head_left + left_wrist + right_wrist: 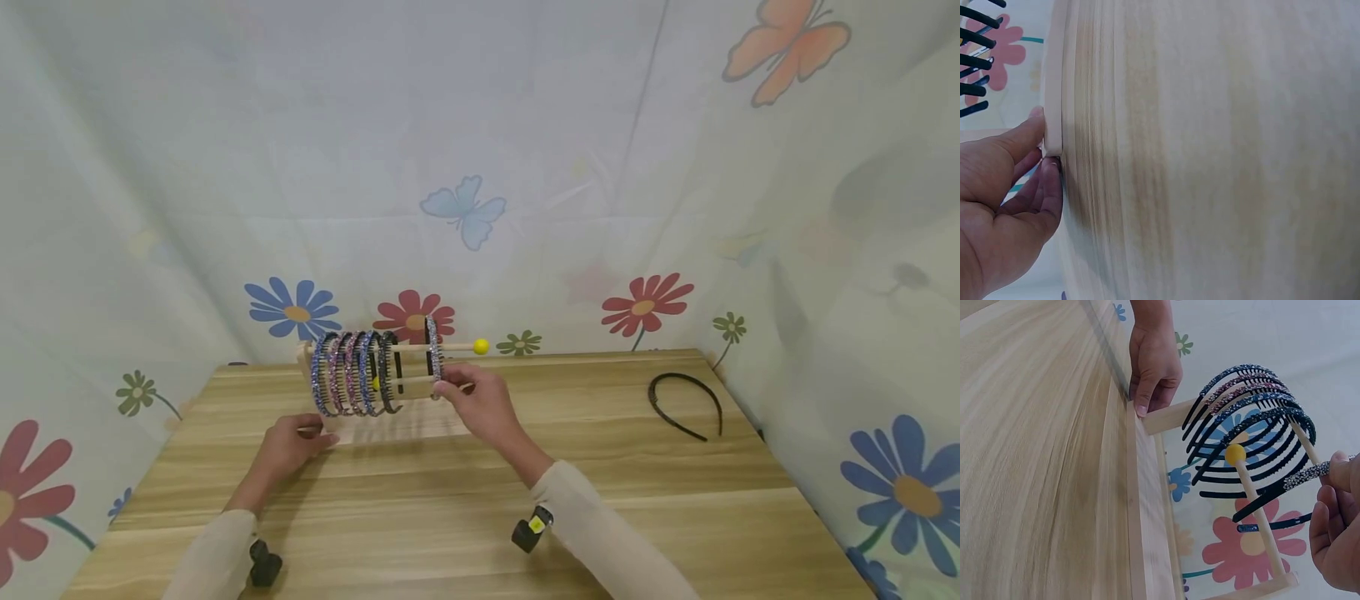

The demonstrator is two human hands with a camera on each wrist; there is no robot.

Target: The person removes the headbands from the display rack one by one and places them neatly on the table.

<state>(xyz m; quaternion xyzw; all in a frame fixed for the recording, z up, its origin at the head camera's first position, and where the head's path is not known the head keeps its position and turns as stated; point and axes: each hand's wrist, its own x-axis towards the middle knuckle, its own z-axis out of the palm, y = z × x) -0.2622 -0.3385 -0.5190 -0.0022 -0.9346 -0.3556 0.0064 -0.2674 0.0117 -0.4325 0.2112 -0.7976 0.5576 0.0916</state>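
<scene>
A wooden headband rack (1150, 515) with yellow-tipped rods stands near the back of the table. Several rhinestone headbands (349, 367), in blue, pink and dark tones, hang in a row along one rod. My left hand (288, 450) pinches the end of the rack's base between thumb and fingers, as the left wrist view shows. A silver rhinestone headband (1305, 477) with black toothed ends is gripped between the thumb and fingers of my right hand (483, 404). It hangs around the upper rod, between the row and the yellow ball (481, 347).
A plain black headband (693, 375) lies at the right of the wood-grain table (420, 533). Behind the table hangs a pale cloth (555, 275) printed with flowers and butterflies. One more rod with a yellow ball (1235, 454) points outward below the headbands.
</scene>
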